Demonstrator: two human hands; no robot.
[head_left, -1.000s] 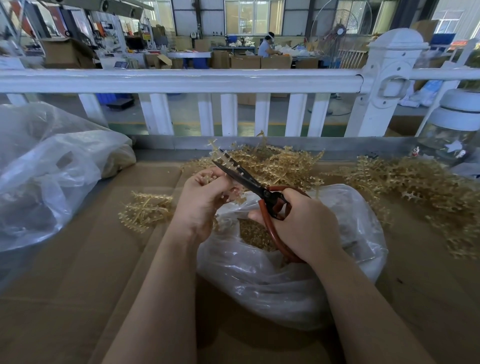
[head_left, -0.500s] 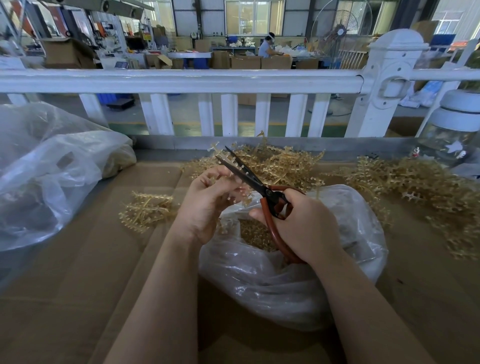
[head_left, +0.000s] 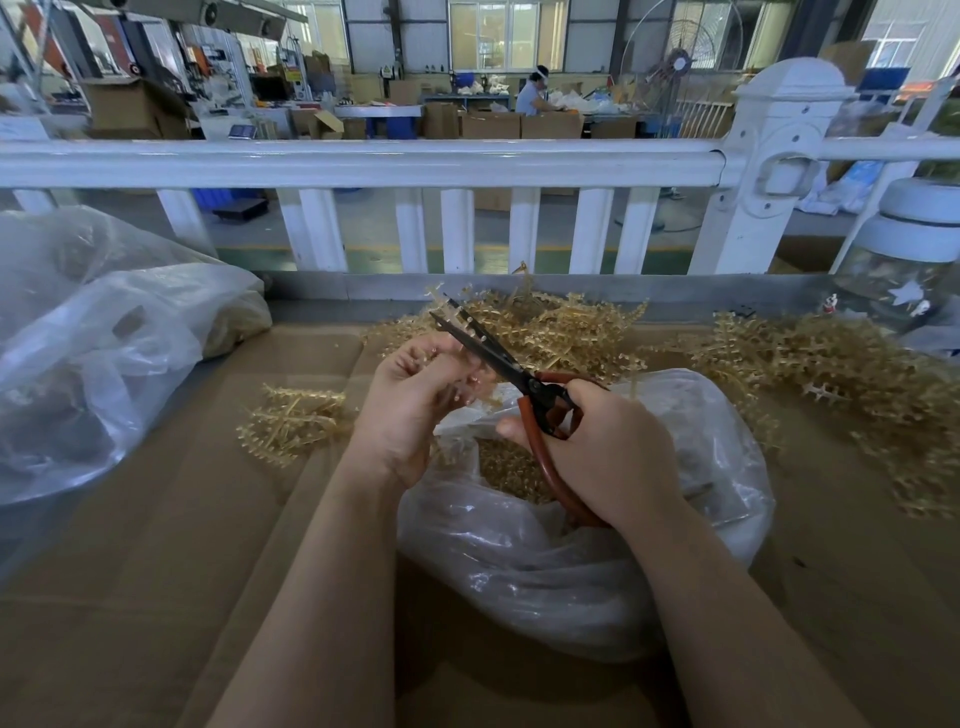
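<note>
Your left hand (head_left: 410, 410) pinches a tan plastic sprue strip (head_left: 470, 387) above the mouth of the clear bag (head_left: 571, 571), fingertips just beside the slightly parted blades of the red-handled scissors (head_left: 498, 358) that your right hand (head_left: 608, 457) clasps by the loops; snip carelessly and you could nick a finger. If the strip drifts off the opening, clipped pieces may scatter onto the cardboard (head_left: 208, 467); a loose pinch could let it twist and cut crooked.
</note>
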